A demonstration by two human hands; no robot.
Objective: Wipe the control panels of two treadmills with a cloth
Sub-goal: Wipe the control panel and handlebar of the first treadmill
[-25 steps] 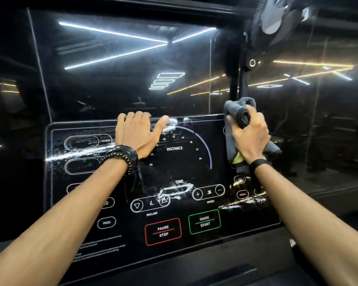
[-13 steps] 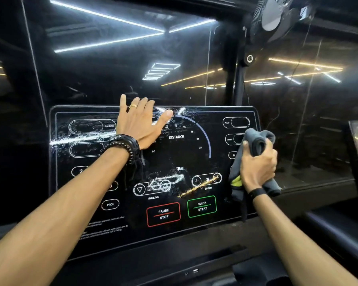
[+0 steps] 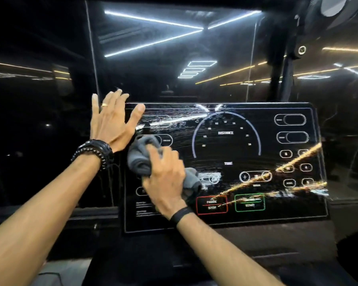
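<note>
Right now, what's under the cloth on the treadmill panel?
The cloth, gripped by the right hand, lies on the panel's left side. Round button outlines peek out at its edges; whatever markings sit beneath it are covered.

the right hand [image 3: 165, 178] and cloth [image 3: 141, 157] hide the control panel [image 3: 298, 213]'s left buttons; its labels blur; the fan [image 3: 331, 9] is cut off.

— What's that black control panel [image 3: 225, 219] got on it?

— A grey cloth [image 3: 141, 159], bunched up against the left part of the glass under the right hand [image 3: 165, 180]. The left hand [image 3: 112, 122] lies flat, fingers spread, over the top left corner. Wet streaks run across the upper glass.
</note>
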